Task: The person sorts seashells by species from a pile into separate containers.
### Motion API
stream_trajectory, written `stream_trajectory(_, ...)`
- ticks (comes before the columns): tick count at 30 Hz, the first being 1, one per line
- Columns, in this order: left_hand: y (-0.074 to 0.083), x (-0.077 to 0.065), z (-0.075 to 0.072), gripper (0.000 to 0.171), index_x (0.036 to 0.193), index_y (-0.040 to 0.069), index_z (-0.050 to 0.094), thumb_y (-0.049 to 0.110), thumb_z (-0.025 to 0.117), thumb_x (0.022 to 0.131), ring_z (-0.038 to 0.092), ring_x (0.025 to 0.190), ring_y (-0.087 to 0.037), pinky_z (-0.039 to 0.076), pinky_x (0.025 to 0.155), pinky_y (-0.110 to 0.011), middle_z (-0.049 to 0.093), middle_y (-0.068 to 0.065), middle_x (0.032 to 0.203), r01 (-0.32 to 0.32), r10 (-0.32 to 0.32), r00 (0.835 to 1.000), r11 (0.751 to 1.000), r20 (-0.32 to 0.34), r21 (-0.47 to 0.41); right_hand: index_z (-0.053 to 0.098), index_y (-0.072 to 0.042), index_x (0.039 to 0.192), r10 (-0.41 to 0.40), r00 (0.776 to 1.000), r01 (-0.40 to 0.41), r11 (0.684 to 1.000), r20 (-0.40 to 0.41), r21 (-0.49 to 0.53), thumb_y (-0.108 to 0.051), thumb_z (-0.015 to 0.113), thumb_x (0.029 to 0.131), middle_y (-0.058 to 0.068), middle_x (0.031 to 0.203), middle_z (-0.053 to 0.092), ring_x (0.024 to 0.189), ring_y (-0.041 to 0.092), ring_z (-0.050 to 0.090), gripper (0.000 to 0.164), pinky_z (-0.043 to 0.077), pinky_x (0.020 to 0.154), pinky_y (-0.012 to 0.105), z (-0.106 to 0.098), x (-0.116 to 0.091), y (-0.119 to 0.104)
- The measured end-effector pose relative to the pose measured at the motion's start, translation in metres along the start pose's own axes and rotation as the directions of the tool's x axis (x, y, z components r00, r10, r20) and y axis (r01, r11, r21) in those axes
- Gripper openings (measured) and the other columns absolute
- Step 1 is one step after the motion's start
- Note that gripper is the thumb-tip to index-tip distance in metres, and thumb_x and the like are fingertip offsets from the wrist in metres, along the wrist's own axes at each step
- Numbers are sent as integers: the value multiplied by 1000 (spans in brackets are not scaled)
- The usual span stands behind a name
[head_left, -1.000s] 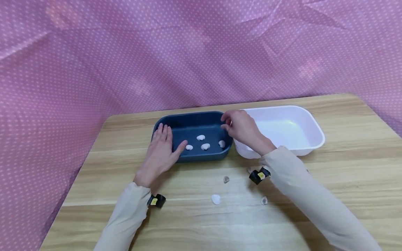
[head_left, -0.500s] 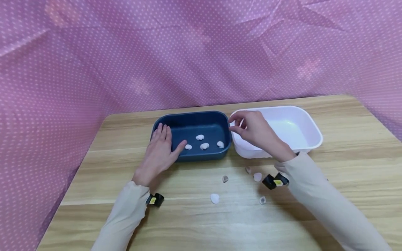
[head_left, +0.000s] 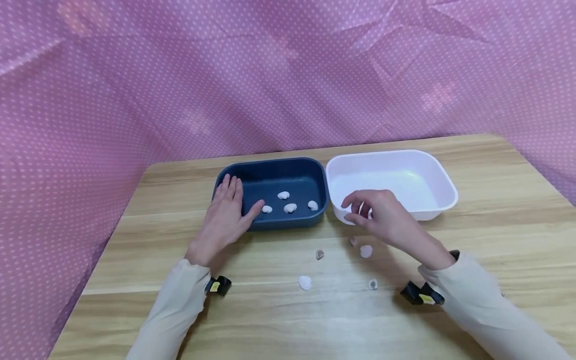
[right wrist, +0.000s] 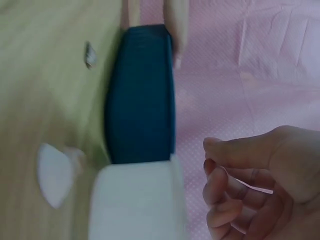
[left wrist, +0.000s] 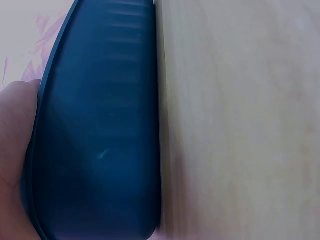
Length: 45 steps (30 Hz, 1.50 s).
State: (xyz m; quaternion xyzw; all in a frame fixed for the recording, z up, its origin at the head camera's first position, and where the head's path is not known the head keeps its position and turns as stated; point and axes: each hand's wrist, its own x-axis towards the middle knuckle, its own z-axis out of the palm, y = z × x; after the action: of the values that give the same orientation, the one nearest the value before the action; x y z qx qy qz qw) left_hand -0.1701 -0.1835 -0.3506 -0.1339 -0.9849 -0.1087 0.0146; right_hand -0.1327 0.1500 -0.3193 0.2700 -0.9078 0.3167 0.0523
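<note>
My left hand (head_left: pixel 221 212) rests over the left end of a dark blue tray (head_left: pixel 288 224), its fingers straight and lying inside, its thumb by the front rim. Several white ribbed seashells (head_left: pixel 290 208) lie on the tray's floor. My right hand (head_left: pixel 389 220) hangs above the front left part of a white tray (head_left: pixel 411 185), fingers loosely bent. Nothing shows between its thumb and fingertips in the right wrist view, where the hand (right wrist: pixel 265 185) stands apart from both trays. Below it on the table lie a pale shell (head_left: pixel 366 251) and a small brownish shell (head_left: pixel 353 241).
The two trays stand side by side near the back edge of a wooden table (head_left: pixel 252 320). More loose shells lie in front: a white shell (head_left: pixel 305 282), a brown shell (head_left: pixel 319 254) and a grey one (head_left: pixel 373 284). A pink dotted cloth (head_left: pixel 288 75) hangs behind.
My right hand has moved from above the blue tray's right end to the right and toward me, over the white tray's front. The left hand has stayed on the blue tray.
</note>
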Motion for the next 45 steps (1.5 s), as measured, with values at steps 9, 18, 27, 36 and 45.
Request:
stream_trajectory(9,-1,-1,1,97,150,-7,16,71,25,93,3,147,-34,5,118,-46,13,-24,158,5,-5,1000,1000,-2,-2,72,-9,97,-75,978,53,992,195,115,0,74,81,-8,80,66,68,5,54,18,50,61,23,30,-4,-15)
stream_trajectory(18,-2,-1,2,99,151,-6,16,72,28,92,0,147,-32,4,119,-45,11,-22,159,15,-16,1000,1000,-21,-19,72,-13,91,-117,943,50,975,312,215,-3,77,78,-12,73,61,65,2,52,17,48,59,21,60,-10,-25)
stream_trajectory(27,-2,0,1,105,150,-7,14,76,30,89,-4,147,-33,2,118,-46,10,-24,158,66,-67,997,997,-36,-26,72,-18,93,-101,894,0,974,436,225,-11,82,76,-13,67,53,64,8,51,21,44,60,21,77,-15,-30)
stream_trajectory(36,1,2,2,107,150,-9,15,77,31,88,-1,147,-36,2,118,-47,9,-25,158,74,-76,996,997,-37,-37,75,-17,99,-117,885,26,979,450,203,-8,81,77,-12,68,51,65,5,48,25,44,61,21,82,-13,-28)
stream_trajectory(45,-1,0,3,103,148,-11,17,73,32,90,-3,147,-37,2,118,-47,10,-27,157,68,-69,996,997,-48,-33,75,-21,105,-111,857,9,979,503,202,-11,78,81,-13,72,52,68,5,48,26,44,63,21,84,-12,-28)
